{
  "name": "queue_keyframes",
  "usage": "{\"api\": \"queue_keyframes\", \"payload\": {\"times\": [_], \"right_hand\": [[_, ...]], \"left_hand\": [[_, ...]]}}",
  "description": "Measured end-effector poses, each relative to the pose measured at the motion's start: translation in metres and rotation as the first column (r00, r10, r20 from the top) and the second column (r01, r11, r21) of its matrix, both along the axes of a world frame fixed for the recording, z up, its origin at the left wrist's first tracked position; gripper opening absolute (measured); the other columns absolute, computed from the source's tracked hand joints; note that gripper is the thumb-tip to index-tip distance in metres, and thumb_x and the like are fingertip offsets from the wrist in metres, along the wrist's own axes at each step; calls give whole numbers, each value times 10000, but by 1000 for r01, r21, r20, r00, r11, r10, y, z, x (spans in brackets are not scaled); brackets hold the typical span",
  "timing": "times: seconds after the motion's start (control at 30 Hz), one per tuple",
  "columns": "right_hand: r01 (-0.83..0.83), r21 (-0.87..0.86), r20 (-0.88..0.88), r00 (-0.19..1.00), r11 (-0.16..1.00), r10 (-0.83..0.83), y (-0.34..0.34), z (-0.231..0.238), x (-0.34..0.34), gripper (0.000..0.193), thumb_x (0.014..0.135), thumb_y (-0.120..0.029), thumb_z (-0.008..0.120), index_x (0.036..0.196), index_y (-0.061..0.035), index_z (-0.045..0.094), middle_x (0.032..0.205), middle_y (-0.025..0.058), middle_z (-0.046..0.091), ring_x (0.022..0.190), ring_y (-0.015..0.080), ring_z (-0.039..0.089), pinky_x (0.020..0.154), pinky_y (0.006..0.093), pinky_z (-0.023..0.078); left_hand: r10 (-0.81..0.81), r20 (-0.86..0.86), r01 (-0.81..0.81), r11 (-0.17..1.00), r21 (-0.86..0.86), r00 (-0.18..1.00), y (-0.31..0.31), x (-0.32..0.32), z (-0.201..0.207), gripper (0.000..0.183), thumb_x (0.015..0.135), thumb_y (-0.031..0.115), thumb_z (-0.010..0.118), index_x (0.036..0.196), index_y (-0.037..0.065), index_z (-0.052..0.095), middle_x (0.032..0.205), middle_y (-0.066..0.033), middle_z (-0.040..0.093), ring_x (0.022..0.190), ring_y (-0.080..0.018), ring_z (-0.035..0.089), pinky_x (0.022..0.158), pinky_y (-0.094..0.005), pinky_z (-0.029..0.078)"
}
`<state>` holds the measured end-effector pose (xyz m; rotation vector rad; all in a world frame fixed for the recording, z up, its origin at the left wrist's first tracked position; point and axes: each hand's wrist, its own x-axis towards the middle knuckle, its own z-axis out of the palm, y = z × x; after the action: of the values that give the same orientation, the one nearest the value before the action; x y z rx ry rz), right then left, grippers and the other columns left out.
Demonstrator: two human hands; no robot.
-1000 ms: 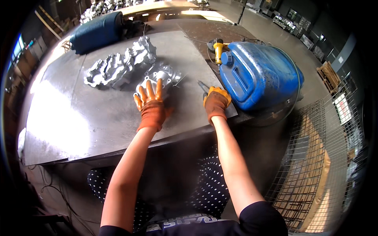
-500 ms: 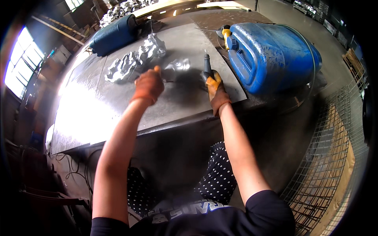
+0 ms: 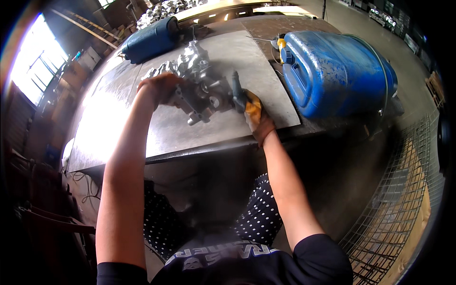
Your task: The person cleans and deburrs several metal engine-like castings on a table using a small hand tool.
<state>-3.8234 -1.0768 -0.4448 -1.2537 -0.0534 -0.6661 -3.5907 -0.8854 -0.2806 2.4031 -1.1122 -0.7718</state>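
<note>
A silver metal casting (image 3: 205, 100) with holes and stubby lugs is tilted over the metal-topped table, smeared a little by motion. Its left side is in the grip of my left hand (image 3: 161, 89), which wears a reddish-brown work glove. My right hand (image 3: 256, 114), in a yellow and brown glove, is closed around a dark, slim handheld power tool (image 3: 237, 88) whose narrow end points away from me. The tool is close to the casting's right side; whether they touch I cannot tell. Just beyond the left hand, more silver castings (image 3: 194, 54) lie in a row.
A big blue jerrycan (image 3: 337, 71) lies on its side at the table's right, beside a yellow-and-grey tool (image 3: 281, 42). Another dark blue can (image 3: 151, 40) lies at the far left. A wire mesh cage (image 3: 392, 199) stands at my right. The metal sheet (image 3: 142, 135) covers much of the table.
My left hand has gone from near the table's middle, holding no visible part, to gripping a casting. The casting is now nearer me. The tool has shifted left toward it.
</note>
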Motion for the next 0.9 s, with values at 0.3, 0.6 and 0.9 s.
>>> {"api": "queue_keyframes", "payload": {"times": [0.3, 0.6, 0.9], "right_hand": [[-121, 582, -341, 861, 804, 377, 26, 16, -2, 267, 1021, -323, 561, 1108, -85, 645, 841, 28, 634, 660, 166, 593, 638, 367, 554], [-264, 799, 4, 901, 540, 434, 35, 10, 35, 256, 1000, -358, 604, 1115, -132, 635, 1054, 49, 698, 944, 240, 691, 827, 446, 567], [-243, 803, 98, 955, 544, 281, 27, 40, 55, 237, 1002, -283, 578, 1106, -76, 627, 1060, 52, 670, 1023, 266, 659, 883, 481, 568]], "left_hand": [[2, 222, -28, 993, 114, 975, 99, -17, -56, 260, 755, 73, 788, 1007, 109, 735, 839, -32, 745, 743, -153, 712, 638, -297, 577], [-191, 442, 259, 961, -98, 877, 104, -19, -113, 389, 665, 226, 908, 970, 95, 704, 846, -56, 727, 779, -225, 709, 694, -335, 568], [141, -467, -264, 942, -209, 873, 82, -9, -132, 181, 842, 107, 733, 1014, 71, 689, 885, -68, 704, 743, -170, 657, 665, -300, 543]]}}
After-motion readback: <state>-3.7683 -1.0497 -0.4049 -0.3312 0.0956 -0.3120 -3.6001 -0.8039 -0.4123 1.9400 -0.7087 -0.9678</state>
